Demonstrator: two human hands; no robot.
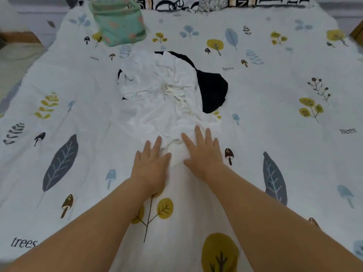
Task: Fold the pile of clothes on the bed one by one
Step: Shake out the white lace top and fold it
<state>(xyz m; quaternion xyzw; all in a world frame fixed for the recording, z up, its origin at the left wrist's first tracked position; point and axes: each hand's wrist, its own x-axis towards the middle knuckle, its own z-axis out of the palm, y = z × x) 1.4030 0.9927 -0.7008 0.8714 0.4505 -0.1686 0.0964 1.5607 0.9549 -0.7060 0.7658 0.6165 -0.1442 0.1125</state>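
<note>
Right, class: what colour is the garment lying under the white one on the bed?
Black, showing beneath the white garment; clearest in the head view.

You see a mint-green zipped pouch with pink marks [119,24] lying near the head of the bed, on its left side. Behind it, along the top edge, sit pillows in black-and-white lettering with orange stripes [176,3]. A wooden corner [357,32] shows at the far right.

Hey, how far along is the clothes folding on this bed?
Barely started. No folded clothes show. Both hands, left hand and right hand, rest flat on the crumpled white garment, spreading it. The black garment beneath it remains unfolded.
</note>
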